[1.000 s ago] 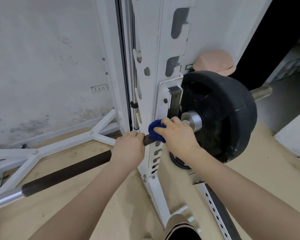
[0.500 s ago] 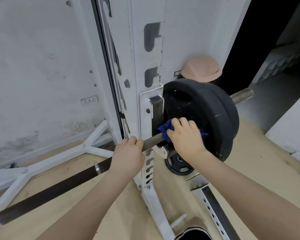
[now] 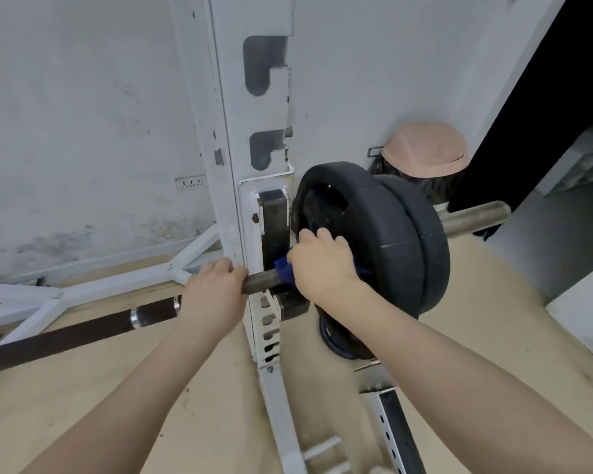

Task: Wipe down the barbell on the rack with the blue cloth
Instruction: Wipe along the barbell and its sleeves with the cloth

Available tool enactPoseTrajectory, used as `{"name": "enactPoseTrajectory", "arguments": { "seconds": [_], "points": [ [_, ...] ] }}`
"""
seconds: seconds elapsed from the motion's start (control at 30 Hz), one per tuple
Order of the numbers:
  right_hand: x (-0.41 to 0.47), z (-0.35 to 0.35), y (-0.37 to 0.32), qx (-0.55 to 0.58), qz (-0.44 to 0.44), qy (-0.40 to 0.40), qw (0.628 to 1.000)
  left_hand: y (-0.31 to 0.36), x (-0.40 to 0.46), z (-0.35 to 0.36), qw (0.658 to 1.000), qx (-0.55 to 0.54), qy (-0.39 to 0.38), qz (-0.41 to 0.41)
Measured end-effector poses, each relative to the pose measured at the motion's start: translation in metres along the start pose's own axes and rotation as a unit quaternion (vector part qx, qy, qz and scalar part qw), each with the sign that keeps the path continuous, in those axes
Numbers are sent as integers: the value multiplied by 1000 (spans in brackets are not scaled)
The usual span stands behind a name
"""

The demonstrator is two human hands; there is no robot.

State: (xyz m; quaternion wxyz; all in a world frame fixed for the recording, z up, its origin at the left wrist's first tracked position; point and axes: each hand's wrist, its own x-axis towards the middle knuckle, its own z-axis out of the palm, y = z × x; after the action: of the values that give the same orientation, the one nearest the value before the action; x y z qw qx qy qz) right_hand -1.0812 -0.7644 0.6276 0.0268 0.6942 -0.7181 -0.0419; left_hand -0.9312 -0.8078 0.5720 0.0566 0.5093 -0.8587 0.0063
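The right hand (image 3: 322,265) is curled palm-down around the blue cloth (image 3: 285,271), pressing it onto the barbell (image 3: 83,336) just inboard of the black weight plates (image 3: 384,241); its fingertips reach up against the inner plate face. The left hand (image 3: 213,295) is closed in an overhand grip on the bare shaft, just beside the right hand with a short stretch of dark bar showing between them. Both forearms extend forward from the bottom of the view, the wrists nearly straight.

The barbell's long axis runs from lower left of the left hand up toward the upper right past the right hand, rising slightly. Left of the left hand the shaft shows a bright ring, then dark knurling to the edge of view. Beyond the right hand the bar sits in the hook of the white rack upright (image 3: 233,131), passes through the plates, and ends in a plain steel sleeve (image 3: 473,218). No writing is legible on the plates or rack.

Farther out, a tan-lidded bin (image 3: 425,152) stands behind the plates, a wall socket (image 3: 190,183) is mounted on the wall above the left hand, and the wooden floor (image 3: 117,388) lies below both arms.
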Motion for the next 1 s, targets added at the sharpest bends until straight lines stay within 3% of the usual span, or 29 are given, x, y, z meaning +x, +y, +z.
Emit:
{"name": "enactPoseTrajectory", "arguments": {
  "seconds": [0.13, 0.27, 0.37, 0.47, 0.53, 0.6, 0.67, 0.83, 0.9, 1.0],
  "points": [
    [-14, -37, 27, 255, -29, 73, 964, 23, 5, -19, 995, -54, 4, -83],
    [-36, -91, 66, 588, -69, 80, 802, 69, 9, -52, 964, -203, 155, -76],
    [-36, -109, 117, 693, -50, 131, 707, 108, 21, -75, 931, -288, 223, -24],
    [-15, -98, 183, 717, 23, 178, 673, 146, 37, -90, 910, -297, 287, -6],
    [7, -72, 223, 682, 93, 186, 701, 172, 47, -98, 916, -281, 286, 16],
    [27, -36, 252, 589, 147, 169, 777, 195, 57, -101, 933, -257, 250, 35],
    [40, -3, 267, 537, 150, 141, 818, 214, 68, -102, 953, -205, 214, 55],
    [33, 48, 253, 308, 26, 46, 950, 244, 84, -97, 995, 2, 43, 87],
    [23, 59, 244, 280, -52, 10, 958, 248, 84, -90, 997, 56, -8, 59],
    [8, 74, 257, 232, -134, 29, 963, 252, 80, -85, 994, 95, -40, 22]
  ]
}}
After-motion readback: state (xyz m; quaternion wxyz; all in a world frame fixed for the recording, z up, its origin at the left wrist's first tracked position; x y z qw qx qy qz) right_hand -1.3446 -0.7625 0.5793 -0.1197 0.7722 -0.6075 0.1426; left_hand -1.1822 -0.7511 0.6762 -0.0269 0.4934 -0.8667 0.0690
